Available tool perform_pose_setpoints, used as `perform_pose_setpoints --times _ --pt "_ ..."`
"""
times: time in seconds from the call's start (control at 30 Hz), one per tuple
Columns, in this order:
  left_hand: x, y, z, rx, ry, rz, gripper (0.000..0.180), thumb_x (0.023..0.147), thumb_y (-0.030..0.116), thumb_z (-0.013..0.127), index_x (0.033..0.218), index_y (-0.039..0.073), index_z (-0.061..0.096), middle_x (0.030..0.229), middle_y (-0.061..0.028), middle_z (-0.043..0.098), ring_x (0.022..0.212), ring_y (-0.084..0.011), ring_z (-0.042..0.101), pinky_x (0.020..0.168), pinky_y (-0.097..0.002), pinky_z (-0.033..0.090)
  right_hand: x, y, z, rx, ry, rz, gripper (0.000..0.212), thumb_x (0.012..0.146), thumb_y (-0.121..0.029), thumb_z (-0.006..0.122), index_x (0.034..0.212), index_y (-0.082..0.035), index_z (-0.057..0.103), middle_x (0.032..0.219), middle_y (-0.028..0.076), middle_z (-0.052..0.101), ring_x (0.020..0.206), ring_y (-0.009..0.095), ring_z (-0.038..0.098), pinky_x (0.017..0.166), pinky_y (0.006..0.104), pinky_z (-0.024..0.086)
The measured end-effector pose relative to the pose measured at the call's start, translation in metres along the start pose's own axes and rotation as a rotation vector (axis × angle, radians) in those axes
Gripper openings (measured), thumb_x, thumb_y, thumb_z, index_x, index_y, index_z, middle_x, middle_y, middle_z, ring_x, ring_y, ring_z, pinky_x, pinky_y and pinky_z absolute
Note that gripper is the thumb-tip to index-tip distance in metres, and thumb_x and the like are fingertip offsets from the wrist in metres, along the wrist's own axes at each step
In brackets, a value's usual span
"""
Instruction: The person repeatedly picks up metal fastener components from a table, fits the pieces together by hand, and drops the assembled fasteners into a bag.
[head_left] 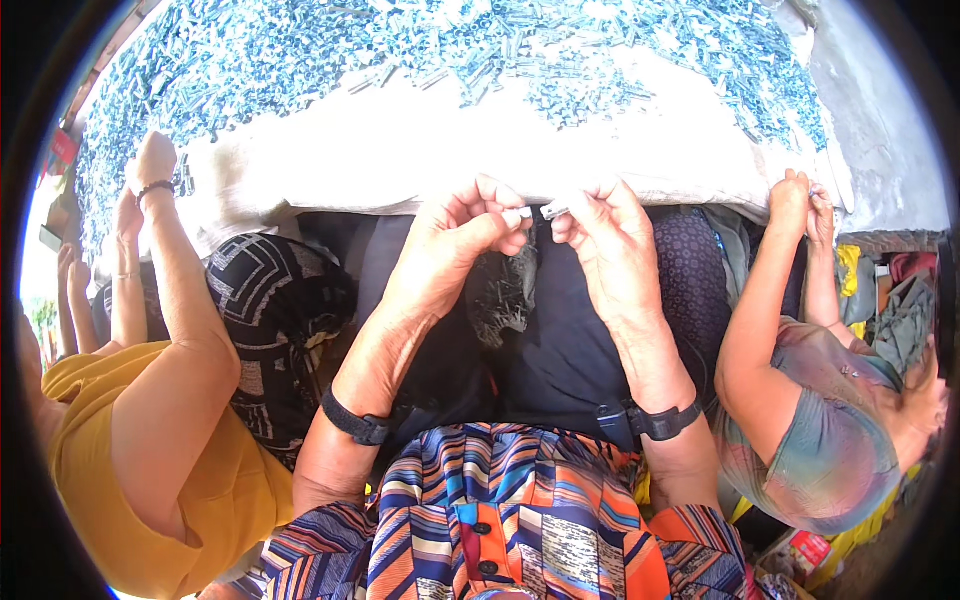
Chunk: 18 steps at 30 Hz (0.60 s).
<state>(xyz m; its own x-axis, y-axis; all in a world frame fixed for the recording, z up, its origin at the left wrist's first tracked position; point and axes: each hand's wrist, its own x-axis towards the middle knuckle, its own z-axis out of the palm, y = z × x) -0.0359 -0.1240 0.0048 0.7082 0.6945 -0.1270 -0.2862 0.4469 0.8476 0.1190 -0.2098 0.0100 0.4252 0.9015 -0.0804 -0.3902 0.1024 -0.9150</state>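
Just off the near edge of the cloth-covered table [450,145], my two hands face each other, a small gap between their fingertips. My left hand [465,235] is closed in a pinch on a small whitish piece [525,212], mostly hidden by the fingers. Between thumb and fingers of my right hand [605,230] is a small grey clip-like piece [553,211], its end poking out toward the left hand. Both hands are above my lap, where a heap of small dark pieces [500,300] lies.
Many small blue and grey pieces [300,60] spread over the table's far part. A person in a yellow top [160,440] sits close on my left. Another in a greenish-grey top [830,430] sits on my right, hands at the table edge.
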Motion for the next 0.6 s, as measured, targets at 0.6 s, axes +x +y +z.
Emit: perform_pose_setpoints --times 0.6 --pt "-0.001 0.004 -0.008 0.114 -0.099 0.052 0.011 0.085 0.011 0.066 0.089 0.004 0.058 0.077 -0.0023 0.061 0.064 -0.0083 0.055 0.063 -0.0213 0.045 -0.005 0.015 0.003 0.424 -0.172 0.208 0.003 0.093 -0.008 0.050 0.093 -0.005 0.051 0.087 0.009 0.065 0.077 0.017 0.065 0.074 0.0304 0.053"
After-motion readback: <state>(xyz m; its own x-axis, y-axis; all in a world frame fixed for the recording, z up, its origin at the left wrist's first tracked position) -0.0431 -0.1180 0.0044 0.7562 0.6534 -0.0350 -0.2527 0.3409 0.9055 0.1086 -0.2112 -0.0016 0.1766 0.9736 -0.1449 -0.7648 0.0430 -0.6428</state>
